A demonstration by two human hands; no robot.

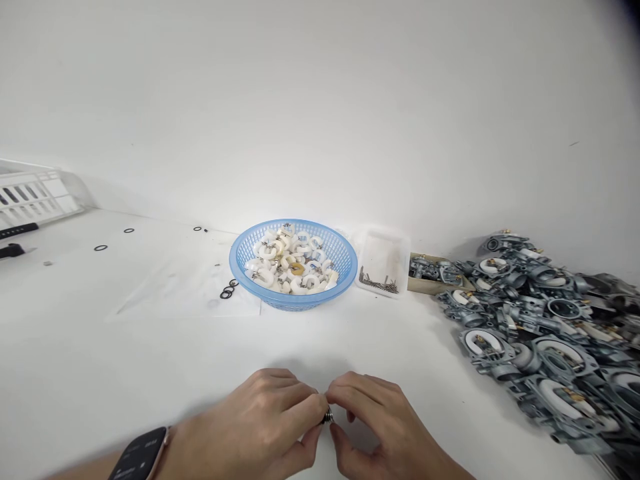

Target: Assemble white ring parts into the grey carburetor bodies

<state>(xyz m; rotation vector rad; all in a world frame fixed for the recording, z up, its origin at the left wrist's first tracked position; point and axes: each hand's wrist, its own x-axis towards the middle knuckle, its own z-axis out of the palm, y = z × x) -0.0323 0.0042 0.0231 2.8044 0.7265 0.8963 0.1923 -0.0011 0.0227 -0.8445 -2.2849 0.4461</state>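
At the front middle of the table, my left hand (pixel 273 420) is closed, its thumb and forefinger pinching a small dark and shiny ringed metal part (pixel 327 417). My right hand (pixel 375 423) meets it from the other side, forefinger and thumb tips closed at the part's edge. Most of the part is hidden by fingers, so its exact kind cannot be made out. A watch (pixel 143 453) is on my left wrist.
Beyond my hands stands a blue basket (pixel 240 277) of white plastic floats. Beside it, a white tray (pixel 383 243) holds small metal pins. Carburetor bodies (pixel 550 347) are heaped on the right. Black rubber rings (pixel 227 292) lie left of the basket; a white crate (pixel 37 197) is far left.
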